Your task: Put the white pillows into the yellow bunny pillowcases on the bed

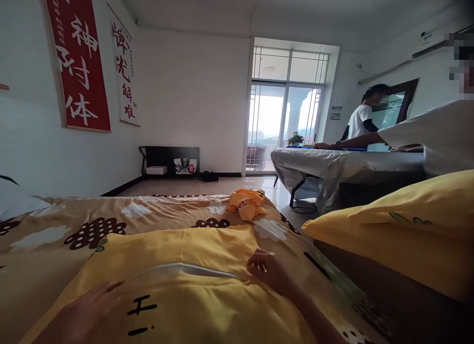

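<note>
A yellow pillowcase [207, 304] with dark "Hi" lettering lies on the bed in front of me, filled out by something white inside. Across its middle runs a long slit [179, 268] where a strip of white shows. My left hand [91, 304] rests on the left part of the pillowcase with its fingers stretched out, slightly blurred. At the right end of the slit, the fingers of my right hand [268, 270] are curled and pinch the pillowcase edge. The fingertips of that hand are partly hidden.
Beyond the pillowcase, a crumpled orange cloth [247, 204] lies on the patterned bedsheet [148, 220]. Another yellow pillow [407, 220] is at the right. Two people stand around a plastic-covered table [333, 161] farther off. A black bench [168, 156] stands by the wall.
</note>
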The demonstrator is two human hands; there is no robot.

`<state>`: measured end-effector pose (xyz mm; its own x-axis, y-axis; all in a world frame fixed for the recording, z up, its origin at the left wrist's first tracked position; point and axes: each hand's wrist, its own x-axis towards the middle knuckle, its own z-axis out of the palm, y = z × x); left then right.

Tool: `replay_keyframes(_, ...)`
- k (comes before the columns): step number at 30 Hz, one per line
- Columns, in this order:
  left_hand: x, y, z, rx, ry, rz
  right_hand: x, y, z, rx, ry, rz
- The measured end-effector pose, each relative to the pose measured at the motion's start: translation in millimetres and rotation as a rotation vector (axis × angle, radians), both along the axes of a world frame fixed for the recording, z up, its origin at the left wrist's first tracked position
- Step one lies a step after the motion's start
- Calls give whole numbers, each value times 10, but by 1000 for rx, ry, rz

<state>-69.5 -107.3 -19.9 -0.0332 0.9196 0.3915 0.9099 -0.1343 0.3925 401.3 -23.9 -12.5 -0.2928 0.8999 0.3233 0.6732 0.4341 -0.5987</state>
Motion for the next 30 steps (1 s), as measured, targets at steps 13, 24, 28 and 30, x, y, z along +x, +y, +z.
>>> replay_keyframes(13, 2727, 822, 475, -429, 561, -534, 49, -65, -336, -161, 103, 49)
replay_keyframes(24, 2807, 623, 374, -296, 426, -823, -33, -126, -316, -53, 98, 118)
replay_keyframes(28, 2777, 454, 417, -272, 523, -772, -65, -157, -319, 34, 62, 144)
replay_keyframes(30, 2727, 425, 455, -312, 489, -715, -74, -166, -324, 76, 33, 138)
